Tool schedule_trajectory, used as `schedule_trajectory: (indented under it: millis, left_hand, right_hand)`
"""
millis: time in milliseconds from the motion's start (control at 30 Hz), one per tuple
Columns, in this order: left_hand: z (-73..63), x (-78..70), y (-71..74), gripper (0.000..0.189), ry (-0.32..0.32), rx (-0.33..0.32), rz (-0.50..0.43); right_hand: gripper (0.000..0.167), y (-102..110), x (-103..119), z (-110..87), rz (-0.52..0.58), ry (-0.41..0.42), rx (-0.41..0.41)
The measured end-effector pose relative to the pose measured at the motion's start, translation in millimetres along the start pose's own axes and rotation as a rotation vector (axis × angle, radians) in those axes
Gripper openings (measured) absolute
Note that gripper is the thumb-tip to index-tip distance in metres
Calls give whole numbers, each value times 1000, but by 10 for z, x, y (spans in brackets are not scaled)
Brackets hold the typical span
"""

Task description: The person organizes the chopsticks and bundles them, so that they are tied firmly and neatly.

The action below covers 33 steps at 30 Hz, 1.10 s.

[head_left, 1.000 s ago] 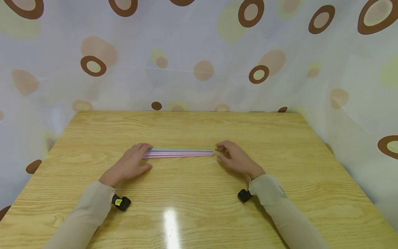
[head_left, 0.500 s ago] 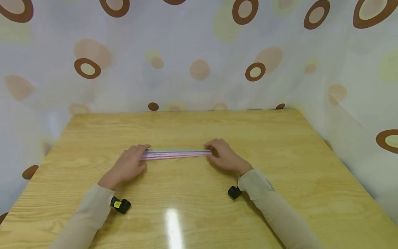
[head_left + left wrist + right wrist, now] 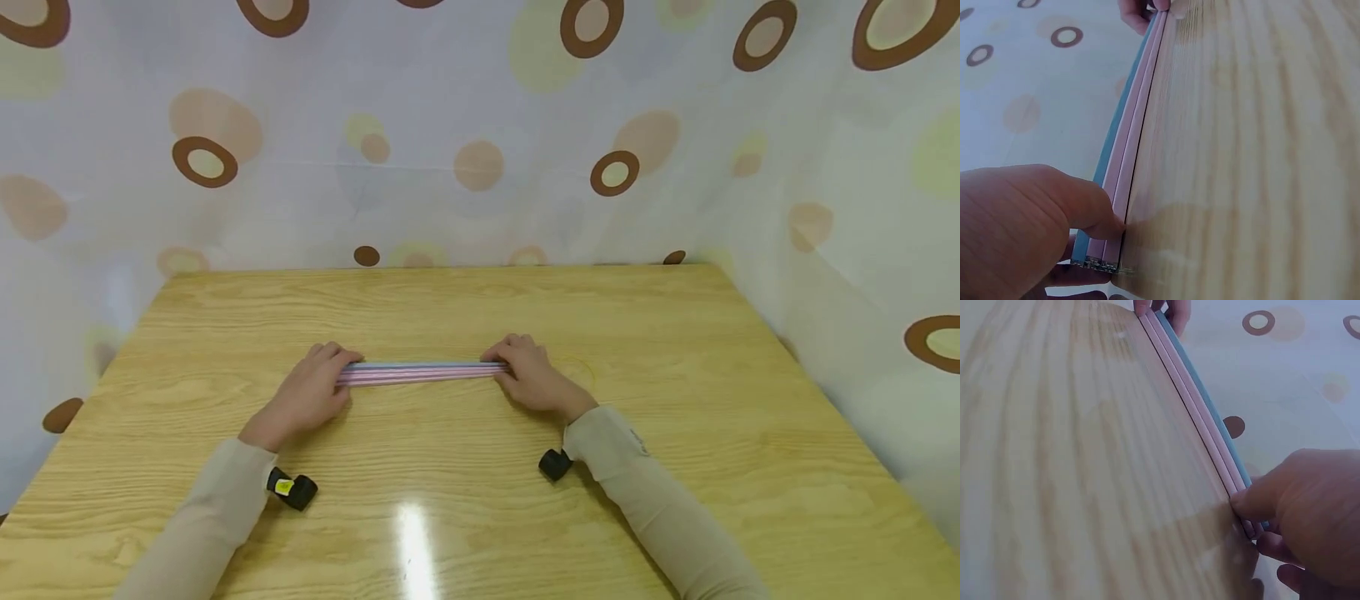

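Several long thin sticks, pink and blue, lie side by side in a flat row across the table. In the left wrist view the near ends of the sticks look dark and speckled; their exact kind I cannot tell. My left hand pinches the left end, thumb on the near side and fingers on the far side. At the opposite end my right hand pinches the sticks in the same way. The right wrist view shows that thumb against the pink sticks, with the fingers partly hidden behind.
A thin yellow loop, like a rubber band, lies faintly visible just right of my right hand. The wooden table ends at a patterned cloth behind and at both sides. Small black cameras sit at the wrists.
My right hand has moved left from beside the sticks' right end and taken hold of it. My left hand has closed its thumb in on the left end.
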<state>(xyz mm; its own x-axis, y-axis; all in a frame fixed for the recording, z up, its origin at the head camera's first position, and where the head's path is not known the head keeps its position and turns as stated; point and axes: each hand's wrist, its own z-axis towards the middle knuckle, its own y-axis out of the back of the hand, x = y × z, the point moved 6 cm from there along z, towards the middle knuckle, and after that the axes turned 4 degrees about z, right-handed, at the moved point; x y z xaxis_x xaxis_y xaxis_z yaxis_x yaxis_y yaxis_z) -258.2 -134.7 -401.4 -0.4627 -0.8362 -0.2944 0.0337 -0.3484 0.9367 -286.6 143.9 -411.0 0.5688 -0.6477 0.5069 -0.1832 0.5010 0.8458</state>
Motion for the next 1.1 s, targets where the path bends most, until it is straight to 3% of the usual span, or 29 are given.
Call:
schedule_trajectory:
  millis: [267,500,667,900,1100]
  left_hand:
    - [14,-4,-10,36,12,-4,4]
    - [95,31,-29,29,104,54,-59]
    - [162,27,-27,27,133,68,-83]
    - [229,-69,-23,21,105,76,-101]
    - [247,-87,-58,18,96,102,-47]
  right_hand:
    - [19,-27,2,26,-57,-13,5]
    - [17,-20,114,46,-201,126,26]
    - [15,-3,126,34,-245,122,44]
    - [10,29,127,-37,-293,128,17]
    - [11,20,144,-54,-345,198,-22]
